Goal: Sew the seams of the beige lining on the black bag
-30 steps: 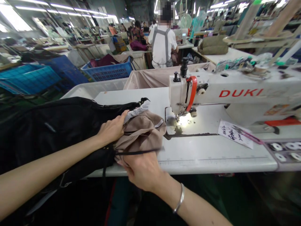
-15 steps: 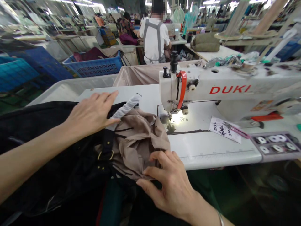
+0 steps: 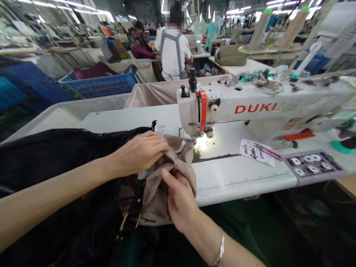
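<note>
A black bag (image 3: 61,174) with a tan fabric lining (image 3: 178,167) lies at the left of a white sewing table (image 3: 239,181). My left hand (image 3: 141,152) is closed on the top of the tan lining, fingers curled over its fold. My right hand (image 3: 178,196) pinches the same lining from below, thumb on top. A black strap with a brass buckle (image 3: 130,218) hangs under the lining. The white DUKI sewing machine (image 3: 250,107) stands just right of my hands, its lit needle area (image 3: 200,142) close to the lining's edge.
A handwritten paper tag (image 3: 256,152) lies on the table by the machine; a tray of bobbins (image 3: 311,165) sits at the right. Behind are a fabric-lined bin (image 3: 155,92), blue crates (image 3: 102,83) and a person in a white shirt (image 3: 174,52) facing away.
Half a second ago both hands lay open and flat on the bag and lining. Now both have closed on the tan lining and bunched it up.
</note>
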